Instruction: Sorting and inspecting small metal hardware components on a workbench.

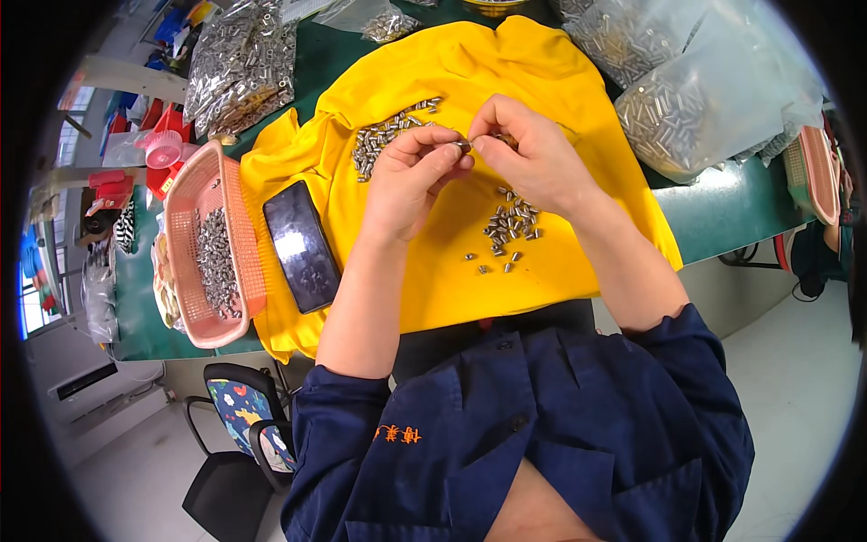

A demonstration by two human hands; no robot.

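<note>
My left hand (411, 176) and my right hand (528, 154) meet above a yellow cloth (470, 271), fingertips together. Between them they pinch a small silver metal part (463, 144). A loose pile of longer silver parts (384, 135) lies on the cloth just beyond my left hand. A scatter of shorter silver parts (510, 226) lies on the cloth below my right hand. Whether my right hand holds a second piece is hidden by the fingers.
A black phone (301, 246) lies on the cloth's left edge. A pink basket (237, 217) with silver parts stands left of it. Clear bags of metal parts (673, 108) sit at the back right, more bags (242, 63) at the back left. The green table (722, 208) ends near my lap.
</note>
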